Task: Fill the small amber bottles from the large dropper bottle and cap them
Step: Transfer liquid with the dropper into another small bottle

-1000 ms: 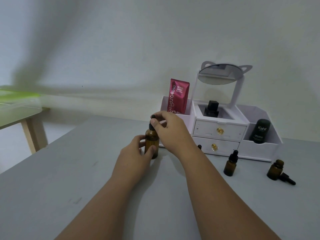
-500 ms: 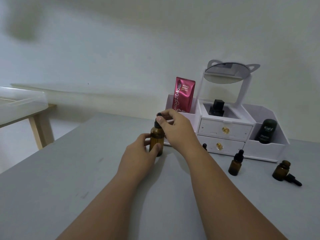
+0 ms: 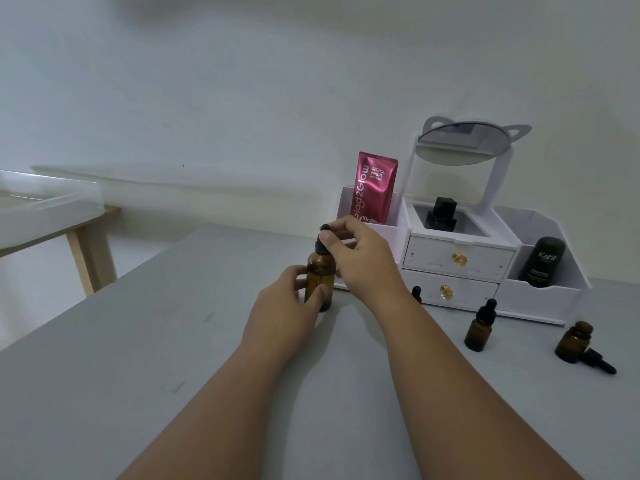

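On the table (image 3: 121,358), off to the right, a capped small bottle (image 3: 478,332) stands, and an open small bottle (image 3: 573,341) has its loose cap (image 3: 601,363) right by it. Farther in, the left hand (image 3: 284,306) has its grip curled round the large dropper bottle (image 3: 320,268), standing on the table. The right hand (image 3: 363,261) pinches its black top (image 3: 323,228) in its grip. The bottle looks like glass: hard, smooth, breakable. Best hold the body tight and turn the hard collar, not the squishy bulb.

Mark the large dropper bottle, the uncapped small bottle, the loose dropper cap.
large dropper bottle (image 3: 318,271): head view, amber body
uncapped small bottle (image 3: 571,344): head view, body
loose dropper cap (image 3: 598,362): head view, middle
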